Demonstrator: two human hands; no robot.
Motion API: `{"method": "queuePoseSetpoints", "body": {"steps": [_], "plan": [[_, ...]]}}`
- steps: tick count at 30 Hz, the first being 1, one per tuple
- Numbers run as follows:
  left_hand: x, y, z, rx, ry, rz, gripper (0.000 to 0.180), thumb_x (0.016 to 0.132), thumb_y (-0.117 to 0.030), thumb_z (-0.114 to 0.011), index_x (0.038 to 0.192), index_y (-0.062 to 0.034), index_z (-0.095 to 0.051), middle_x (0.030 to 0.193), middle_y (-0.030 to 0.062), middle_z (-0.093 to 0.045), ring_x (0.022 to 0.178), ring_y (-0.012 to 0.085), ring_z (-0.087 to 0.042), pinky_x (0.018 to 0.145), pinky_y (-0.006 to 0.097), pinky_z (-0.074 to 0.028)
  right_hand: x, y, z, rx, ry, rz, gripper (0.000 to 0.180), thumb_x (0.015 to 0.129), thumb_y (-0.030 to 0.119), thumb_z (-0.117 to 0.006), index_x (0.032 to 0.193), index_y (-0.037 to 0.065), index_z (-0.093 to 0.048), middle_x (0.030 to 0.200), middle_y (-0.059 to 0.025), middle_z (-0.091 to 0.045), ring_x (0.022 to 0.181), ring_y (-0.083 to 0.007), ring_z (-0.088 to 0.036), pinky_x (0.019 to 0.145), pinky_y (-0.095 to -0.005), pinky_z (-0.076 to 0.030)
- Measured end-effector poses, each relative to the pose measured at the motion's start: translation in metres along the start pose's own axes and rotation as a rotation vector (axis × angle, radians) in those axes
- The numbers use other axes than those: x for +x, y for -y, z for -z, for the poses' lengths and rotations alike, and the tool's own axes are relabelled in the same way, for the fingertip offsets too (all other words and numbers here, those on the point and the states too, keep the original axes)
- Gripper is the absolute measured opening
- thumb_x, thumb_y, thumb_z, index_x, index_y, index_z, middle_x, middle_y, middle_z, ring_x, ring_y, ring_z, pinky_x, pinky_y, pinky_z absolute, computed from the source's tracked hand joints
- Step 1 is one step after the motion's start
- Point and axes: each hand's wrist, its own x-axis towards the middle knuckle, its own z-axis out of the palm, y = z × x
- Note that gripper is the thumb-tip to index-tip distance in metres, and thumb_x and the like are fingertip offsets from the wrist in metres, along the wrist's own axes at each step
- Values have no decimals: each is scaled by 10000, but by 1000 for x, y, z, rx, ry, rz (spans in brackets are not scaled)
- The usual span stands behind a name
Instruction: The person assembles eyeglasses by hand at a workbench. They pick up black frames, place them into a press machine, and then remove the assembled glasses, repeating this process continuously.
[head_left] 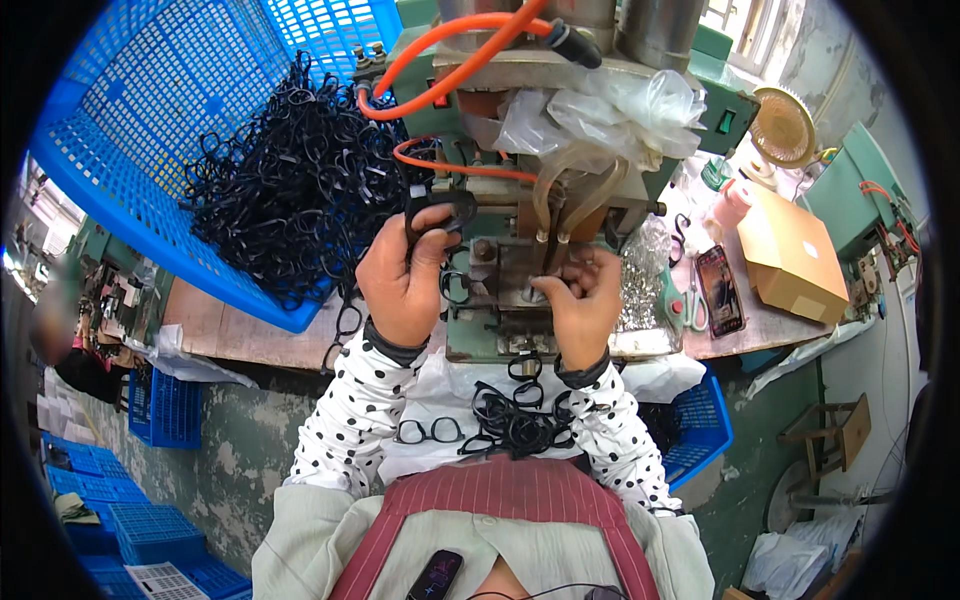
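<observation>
My left hand [402,280] grips a black plastic spectacle frame [440,212], holding it up against the front of a green bench machine [500,200]. My right hand [580,300] rests on the machine's metal work plate [505,268], fingers pinched at a small part; what it pinches is too small to tell. A big heap of black spectacle frames [290,180] fills a tilted blue basket [150,130] just left of my left hand. More black frames [510,420] lie piled on my lap on a white sheet.
Orange hoses [450,60] and clear plastic wrap [610,110] hang on the machine. To the right lie scissors [690,300], a phone [720,290], a cardboard box [790,255] and a small fan [783,127]. Blue crates [165,410] stand on the floor at left.
</observation>
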Motion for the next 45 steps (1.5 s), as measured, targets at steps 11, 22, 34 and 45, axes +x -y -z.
{"method": "queuePoseSetpoints", "body": {"steps": [11,22,34,45], "plan": [[-66,22,-33,0,527,-728,440,733,18,-623,1171,-26,-616,1143,122,-655,1014,301,-632,923,425,-491,23,-11,29,-318,-22,176,444,711,3,-752,1120,19,-581,849,-82,-668,779,-183,-617,710,-306,-501],[-65,33,-36,85,649,-742,422,792,-33,-605,1213,-35,-592,1246,112,-609,1044,275,-613,963,435,-482,21,-70,163,-1294,123,14,235,776,253,-738,905,77,-653,821,-135,-671,776,-323,-658,681,-427,-507],[-81,41,-20,295,299,-702,407,764,-104,-644,1169,-133,-627,1227,70,-624,1008,212,-614,911,397,-426,27,-128,158,-650,-169,-16,108,869,138,-656,891,32,-659,753,-60,-667,644,-131,-602,614,-290,-479],[-62,218,102,1135,-80,-69,304,737,-40,-660,989,-203,-705,1113,48,-558,1018,288,-510,839,422,-390,24,-131,152,-528,-285,-54,150,833,74,-702,972,31,-736,835,-83,-707,736,-140,-652,686,-278,-510]]}}
